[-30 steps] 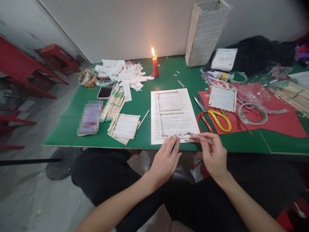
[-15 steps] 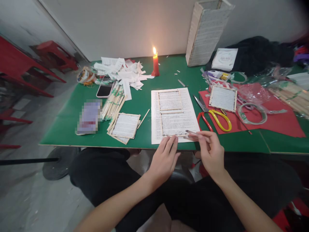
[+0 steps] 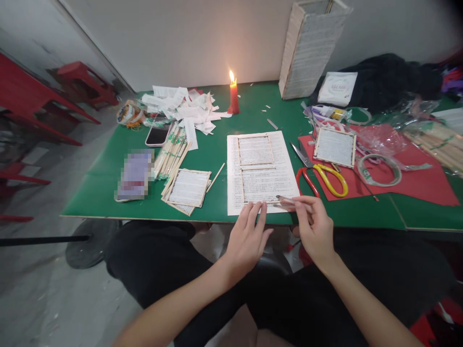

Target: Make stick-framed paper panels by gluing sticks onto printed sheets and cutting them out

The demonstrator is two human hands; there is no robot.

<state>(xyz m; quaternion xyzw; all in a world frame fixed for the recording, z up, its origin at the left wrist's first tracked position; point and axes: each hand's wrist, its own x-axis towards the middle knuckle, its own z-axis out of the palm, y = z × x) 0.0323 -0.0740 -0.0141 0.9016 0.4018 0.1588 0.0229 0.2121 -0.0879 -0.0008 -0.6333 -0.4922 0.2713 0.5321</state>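
Wood-framed sheet (image 3: 262, 168), hands (image 3: 249, 243) (image 3: 314, 226) w/ tool (image 3: 285, 198) same as prev.

Right hand (image 3: 314, 226) with probable tweezers (image 3: 285, 199)

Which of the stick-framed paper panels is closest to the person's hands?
The lower frame on the printed sheet: its bottom edge sits at the left hand's fingertips. The upper frame, the red-card panel and the chopstick-side panel lie farther off.

Nothing readable; printed sheet (image 3: 233, 173) too blurred
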